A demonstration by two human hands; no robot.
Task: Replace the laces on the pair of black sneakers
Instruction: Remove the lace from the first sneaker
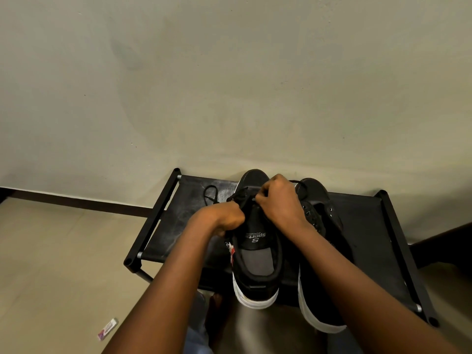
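Gripping: left hand (224, 217) curled on the near sneaker (258, 261) at its lacing edge
Right hand (279, 200): fingers bent, pinching the black lace (238, 194) over the same shoe's eyelets
Lace: a loose loop trails past the left hand's far side onto the rack (173, 226)
Second sneaker (320, 251): just beside the right hand's outer side, eyelets bare, touching the first
Rack: black fabric shelf under both shoes, against the wall (229, 85)
Wrapper (107, 329): on the floor, well apart, near the left elbow

Black fabric-topped rack shelf (362, 226) with tube frame, bearing two black white-soled sneakers side by side: left sneaker (255, 272) at centre, right sneaker (319, 290) at 3 o'clock, loose black lace (210, 194) at 10 o'clock.
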